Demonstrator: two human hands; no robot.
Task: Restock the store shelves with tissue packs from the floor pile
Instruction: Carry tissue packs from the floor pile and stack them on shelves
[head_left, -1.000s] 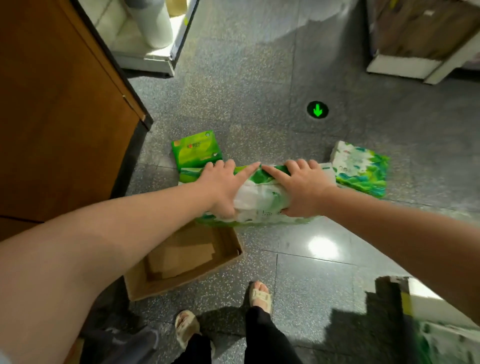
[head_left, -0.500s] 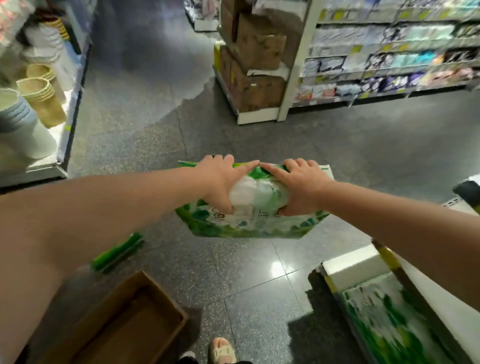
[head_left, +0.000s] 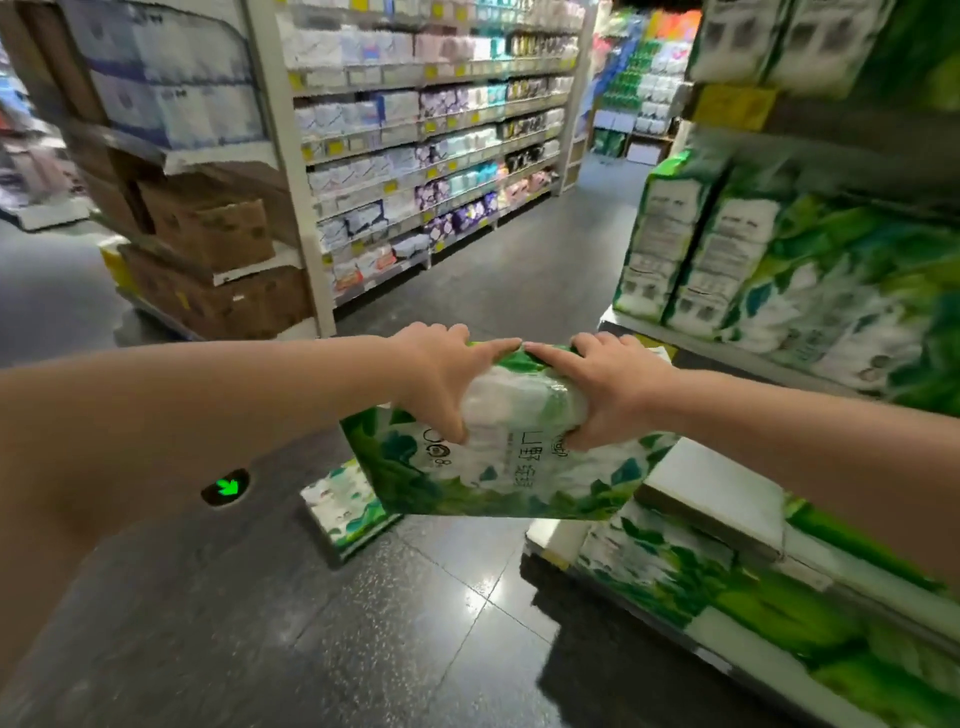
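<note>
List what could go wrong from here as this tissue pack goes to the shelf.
1. The left hand and right hand grip the tissue pack only along its top edge; the rest hangs below, so the wrapper might slip or tear.
2. Another pack on the floor lies just ahead, a likely trip hazard.
3. The shelf on the right already looks crowded with green packs, so pushing this one in could dislodge them.
</note>
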